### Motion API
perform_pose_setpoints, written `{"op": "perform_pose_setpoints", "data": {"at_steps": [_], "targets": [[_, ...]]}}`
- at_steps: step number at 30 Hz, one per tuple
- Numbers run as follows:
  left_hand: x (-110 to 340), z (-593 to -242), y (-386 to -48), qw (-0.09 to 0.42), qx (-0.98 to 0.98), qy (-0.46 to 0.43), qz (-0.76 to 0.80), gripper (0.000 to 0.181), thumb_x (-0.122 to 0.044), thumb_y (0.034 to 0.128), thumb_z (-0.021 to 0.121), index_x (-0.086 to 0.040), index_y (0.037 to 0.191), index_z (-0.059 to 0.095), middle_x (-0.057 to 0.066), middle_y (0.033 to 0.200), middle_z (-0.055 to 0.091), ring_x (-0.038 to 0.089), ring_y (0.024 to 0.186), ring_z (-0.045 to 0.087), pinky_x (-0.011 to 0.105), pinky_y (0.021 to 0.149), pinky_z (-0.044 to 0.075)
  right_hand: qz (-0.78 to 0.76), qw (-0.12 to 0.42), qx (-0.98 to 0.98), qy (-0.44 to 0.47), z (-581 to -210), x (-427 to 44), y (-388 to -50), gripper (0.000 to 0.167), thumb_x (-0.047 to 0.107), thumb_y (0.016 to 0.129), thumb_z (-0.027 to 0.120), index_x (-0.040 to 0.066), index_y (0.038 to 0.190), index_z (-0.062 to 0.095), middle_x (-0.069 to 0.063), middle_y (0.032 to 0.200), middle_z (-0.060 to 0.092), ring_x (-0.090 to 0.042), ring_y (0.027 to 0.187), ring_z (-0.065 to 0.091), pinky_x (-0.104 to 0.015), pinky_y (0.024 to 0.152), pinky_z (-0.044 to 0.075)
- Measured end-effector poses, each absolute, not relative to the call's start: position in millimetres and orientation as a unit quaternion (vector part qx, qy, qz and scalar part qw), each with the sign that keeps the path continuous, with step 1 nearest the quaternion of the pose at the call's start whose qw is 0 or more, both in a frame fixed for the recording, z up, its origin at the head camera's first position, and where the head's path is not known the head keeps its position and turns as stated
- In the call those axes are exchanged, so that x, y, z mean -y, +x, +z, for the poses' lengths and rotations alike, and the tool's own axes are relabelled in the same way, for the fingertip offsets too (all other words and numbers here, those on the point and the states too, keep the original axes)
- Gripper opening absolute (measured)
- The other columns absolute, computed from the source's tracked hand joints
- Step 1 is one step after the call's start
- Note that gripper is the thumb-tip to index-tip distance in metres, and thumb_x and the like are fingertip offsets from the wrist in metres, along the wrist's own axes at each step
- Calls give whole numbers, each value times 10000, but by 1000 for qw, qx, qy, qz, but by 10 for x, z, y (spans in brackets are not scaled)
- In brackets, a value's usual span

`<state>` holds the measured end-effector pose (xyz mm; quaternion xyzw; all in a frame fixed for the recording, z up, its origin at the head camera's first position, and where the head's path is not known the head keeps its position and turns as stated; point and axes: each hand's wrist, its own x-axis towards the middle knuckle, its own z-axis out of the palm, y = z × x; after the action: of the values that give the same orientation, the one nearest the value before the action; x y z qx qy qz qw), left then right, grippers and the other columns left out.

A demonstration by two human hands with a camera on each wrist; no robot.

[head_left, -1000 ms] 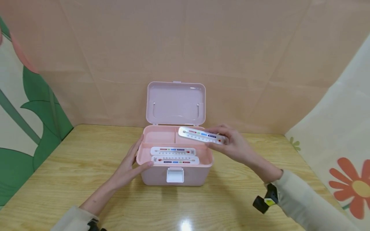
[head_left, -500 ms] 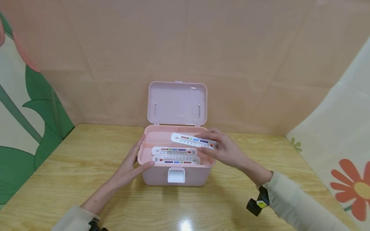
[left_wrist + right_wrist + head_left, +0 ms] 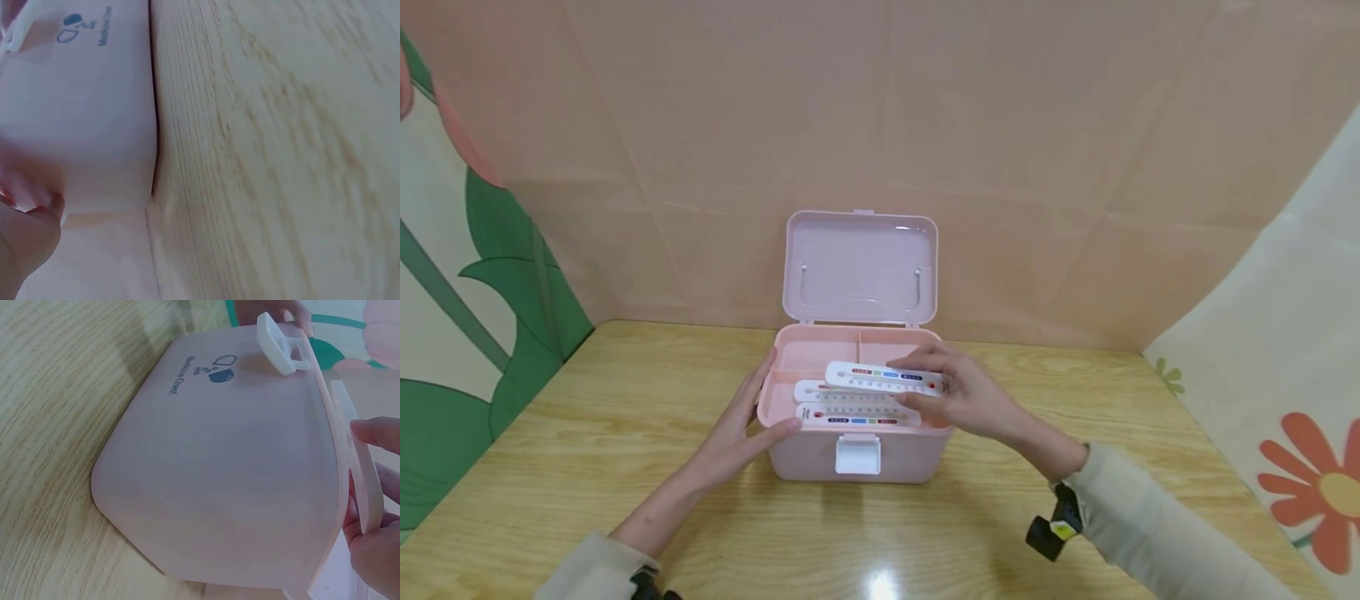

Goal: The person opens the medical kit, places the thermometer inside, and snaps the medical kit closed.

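Note:
A pink medicine chest [image 3: 857, 457] stands on the table with its lid [image 3: 861, 267] raised. My left hand [image 3: 730, 442] rests along its left side, thumb on the front rim and fingers straight against the wall. My right hand [image 3: 966, 396] pinches the right end of a white thermometer [image 3: 865, 377], slightly tilted, over the front compartment. Below it lie two similar thermometers; the rear one [image 3: 812, 392] is partly covered, the front one [image 3: 850, 419] is beside the front wall. In the right wrist view the held thermometer [image 3: 362, 465] appears edge-on at the rim.
The chest's tray has two smaller rear compartments, left [image 3: 816, 348] and right [image 3: 887, 342], split by a divider. A white latch [image 3: 857, 457] hangs on the front. Wooden tabletop [image 3: 670, 375] surrounds the chest, with a plain backdrop [image 3: 1000, 208] behind it.
My right hand has moved left and down with the thermometer, from above the right rear compartment to over the front one. My left hand stays at the chest's side.

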<state>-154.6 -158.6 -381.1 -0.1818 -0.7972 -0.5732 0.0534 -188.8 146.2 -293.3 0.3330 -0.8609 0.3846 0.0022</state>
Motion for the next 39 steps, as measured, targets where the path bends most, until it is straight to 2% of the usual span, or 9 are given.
{"op": "perform_pose_setpoints", "data": {"at_steps": [12,20,31,39], "targets": [[1591,-3814,-1546,54,795,-184,-575,873,-183,893,666,-262,1553,100,103,1604,98,341,1410,248,577,1085,301,373,0,859,351,-2997,-1362,-1893,382,182,819,764,84,1181,689,-26,1078,629,-163,959,547,-261,762,443],[1585,-3809,-1541,60,793,-187,-576,857,-163,895,659,-244,1553,116,129,1596,119,349,1397,272,579,1077,307,350,-3,871,344,-2988,-1330,-1882,391,180,814,763,113,1192,688,-15,1047,642,-149,861,507,-240,660,384],[1593,-3818,-1547,59,793,-188,-576,862,-157,894,663,-240,1553,113,125,1599,110,354,1406,254,591,1087,289,330,1,881,339,-2997,-1241,-1884,368,203,801,775,133,1155,710,10,1015,633,-123,906,528,-233,685,410],[1591,-3808,-1540,61,795,-187,-574,861,-160,893,664,-246,1553,116,131,1597,113,358,1407,249,588,1083,294,318,18,885,340,-2997,-1218,-1877,354,213,782,792,94,1109,724,1,996,650,-138,930,562,-257,753,429]]}}
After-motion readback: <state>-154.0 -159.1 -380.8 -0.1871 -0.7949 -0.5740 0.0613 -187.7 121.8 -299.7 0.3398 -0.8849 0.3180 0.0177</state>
